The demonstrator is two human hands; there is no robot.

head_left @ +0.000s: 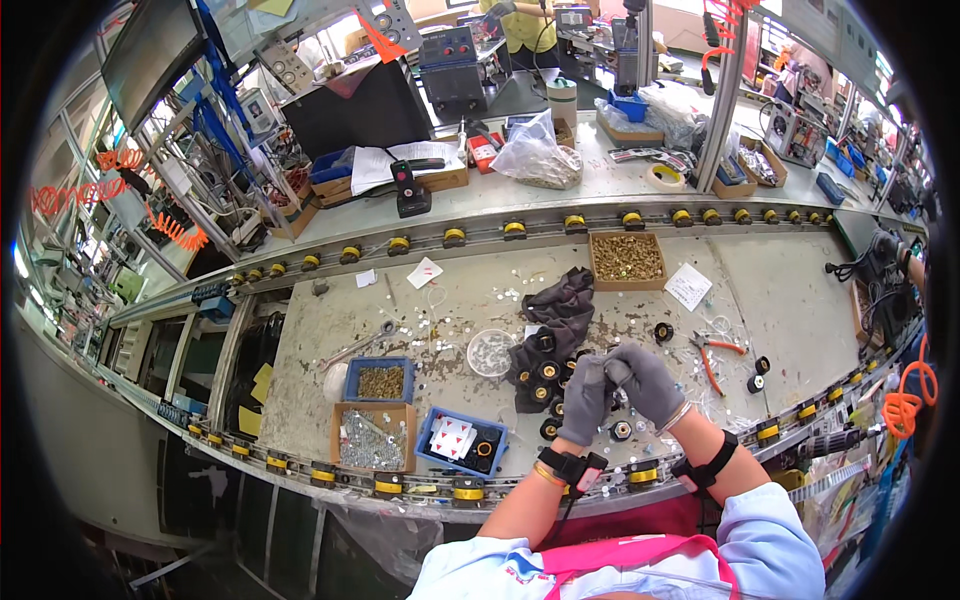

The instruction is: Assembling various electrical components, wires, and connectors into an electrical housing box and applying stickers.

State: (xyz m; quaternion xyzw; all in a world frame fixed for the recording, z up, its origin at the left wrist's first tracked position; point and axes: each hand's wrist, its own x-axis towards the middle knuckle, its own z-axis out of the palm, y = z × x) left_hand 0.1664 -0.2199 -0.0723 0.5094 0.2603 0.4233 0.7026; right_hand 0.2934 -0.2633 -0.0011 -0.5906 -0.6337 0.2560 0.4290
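Note:
My left hand (585,402) and my right hand (648,385), both in grey gloves, meet fingertip to fingertip above the near side of the worktable. Their fingers are closed in a pinch; whatever lies between them is hidden or too small to make out. Just left of my left hand, several black round knobs (546,370) with brass-coloured centres lie on a dark crumpled cloth (562,308). A black part with a metal middle (621,430) rests below my hands. Another black knob (663,332) sits beyond my right hand.
Pliers with orange handles (712,365) lie to the right. A cardboard box of brass pieces (627,262) stands at the back. To the left are a round clear dish (490,353), a blue bin (379,380), a box of screws (372,437) and a blue tray (462,440). Roller rails (514,231) border the table.

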